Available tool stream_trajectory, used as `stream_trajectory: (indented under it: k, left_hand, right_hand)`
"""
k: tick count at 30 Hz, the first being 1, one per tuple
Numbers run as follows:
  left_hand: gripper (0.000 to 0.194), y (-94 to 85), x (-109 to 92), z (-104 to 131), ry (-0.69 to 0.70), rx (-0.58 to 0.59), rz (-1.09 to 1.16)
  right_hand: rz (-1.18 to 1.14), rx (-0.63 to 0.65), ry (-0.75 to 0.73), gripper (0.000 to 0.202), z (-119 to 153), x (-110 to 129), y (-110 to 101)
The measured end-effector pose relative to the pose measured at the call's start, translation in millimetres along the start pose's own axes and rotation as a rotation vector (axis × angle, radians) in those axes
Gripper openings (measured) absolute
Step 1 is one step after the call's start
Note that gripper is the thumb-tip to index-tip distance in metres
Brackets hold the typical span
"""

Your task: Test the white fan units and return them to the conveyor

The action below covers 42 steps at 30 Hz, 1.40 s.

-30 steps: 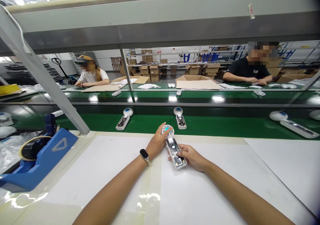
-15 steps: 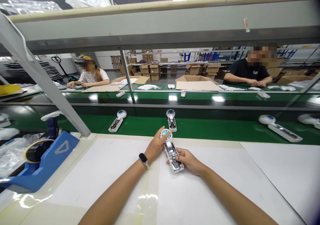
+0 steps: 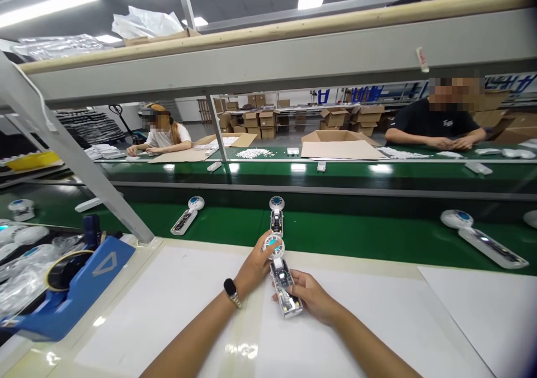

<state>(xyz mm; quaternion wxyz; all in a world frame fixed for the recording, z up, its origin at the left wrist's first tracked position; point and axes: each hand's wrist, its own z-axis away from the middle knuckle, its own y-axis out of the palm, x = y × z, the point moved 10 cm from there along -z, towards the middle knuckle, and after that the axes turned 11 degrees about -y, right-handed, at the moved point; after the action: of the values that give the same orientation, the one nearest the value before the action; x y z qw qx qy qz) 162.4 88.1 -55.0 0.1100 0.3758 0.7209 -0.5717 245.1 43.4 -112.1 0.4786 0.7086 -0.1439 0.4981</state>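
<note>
A white device (image 3: 286, 294) with a round head and an open body showing its circuit board is held over the white work surface (image 3: 184, 305). My left hand (image 3: 257, 263) grips its round head, a finger across the blue-lit face. Around the lower body, my right hand (image 3: 312, 294) is closed, thumb near the circuit board. Just beyond, a similar device (image 3: 277, 221) lies on the green conveyor belt (image 3: 352, 230). Another such device (image 3: 184, 220) rests on the belt to the left, and a longer-bodied one (image 3: 490, 246) to the right.
A blue tape dispenser (image 3: 84, 288) stands at the left beside bagged parts (image 3: 20, 277). A slanted metal post (image 3: 100, 182) rises near it, and a shelf beam (image 3: 268, 59) crosses above. Two people sit beyond the second belt, near a cardboard box (image 3: 339, 146).
The view has tilted up slightly, so the hands and the held device appear lower. The devices on the belt have shifted a little relative to the work surface. Both hands keep their hold.
</note>
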Motion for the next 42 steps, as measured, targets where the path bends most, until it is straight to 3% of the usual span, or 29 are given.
stream_trajectory:
  k: [6, 9, 12, 18, 24, 27, 29, 33, 36, 39, 42]
  left_hand:
    - [0.061, 4.2, 3.8, -0.9, -0.039, 0.067, -0.011]
    - [0.061, 1.3, 11.0, -1.4, -0.087, 0.037, 0.015]
    - [0.065, -8.3, 25.2, -1.6, -0.181, -0.069, 0.069]
    - [0.038, -30.5, 63.2, -17.9, -0.395, -0.219, 0.029]
    - [0.060, -38.7, 122.1, -77.5, -0.724, -0.113, 0.031]
    - [0.055, -39.2, 136.4, -97.8, -0.837, -0.033, 0.112]
    - [0.042, -37.6, 136.6, -96.9, -0.881, 0.043, 0.224]
    - [0.036, -33.4, 120.4, -62.0, -0.887, 0.168, 0.518]
    - [0.043, -29.8, 109.9, -26.0, -0.873, 0.154, 0.720]
    - [0.055, -26.5, 107.1, 0.7, -0.871, 0.044, 0.952]
    - [0.056, -28.6, 103.4, 11.8, -0.838, -0.059, 1.014]
  right_hand:
    - [-0.034, -0.031, -0.009, 0.040, -0.7, -1.3, -0.4]
    - [-0.048, -0.074, -0.043, 0.039, -3.8, 0.7, -7.4]
    - [-0.023, -0.186, -0.122, 0.039, -10.0, 16.7, -33.4]
    - [0.285, -0.350, -0.309, 0.050, -33.6, 76.8, -101.9]
    - [0.574, -0.513, -0.295, 0.037, -45.9, 87.9, -137.5]
    - [0.761, -0.635, -0.271, 0.030, -26.9, 106.2, -161.5]
    - [0.888, -0.737, -0.287, 0.026, -0.4, 138.2, -187.4]
    - [1.124, -1.045, -0.286, 0.042, 78.6, 227.0, -259.9]
    - [1.205, -1.242, -0.153, 0.047, 133.5, 269.0, -311.8]
    - [1.211, -1.259, 0.030, 0.032, 158.9, 272.0, -344.3]
    - [1.209, -1.170, 0.123, 0.015, 155.1, 259.0, -351.6]
